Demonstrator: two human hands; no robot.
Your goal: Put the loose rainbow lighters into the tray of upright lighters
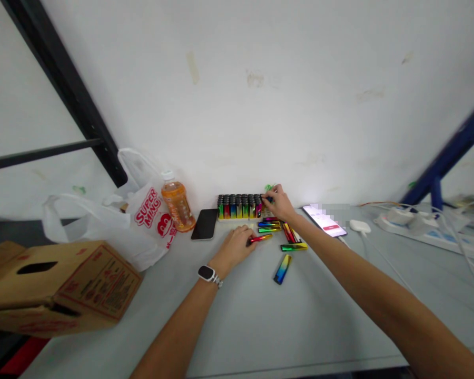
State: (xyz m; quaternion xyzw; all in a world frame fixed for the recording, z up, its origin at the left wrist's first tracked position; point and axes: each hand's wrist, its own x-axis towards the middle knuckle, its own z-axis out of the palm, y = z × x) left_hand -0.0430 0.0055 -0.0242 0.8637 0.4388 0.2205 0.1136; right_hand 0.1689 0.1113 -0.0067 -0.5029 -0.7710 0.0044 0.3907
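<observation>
A tray of upright coloured lighters (239, 206) stands against the wall. My right hand (278, 202) reaches to the tray's right end, fingers pinched on a lighter there. My left hand (237, 243), with a watch on its wrist, rests on the table in front of the tray, closed on a red-to-yellow lighter (263, 238). Several loose rainbow-coloured lighters (282, 231) lie between the hands, and one blue-yellow lighter (282, 268) lies nearer to me.
A black phone (204, 224) lies left of the tray, beside an orange drink bottle (177, 206) and a white plastic bag (142, 221). A cardboard box (59, 284) sits at left. A lit phone (324, 220), a white charger (359, 226) and a power strip (418, 221) lie at right.
</observation>
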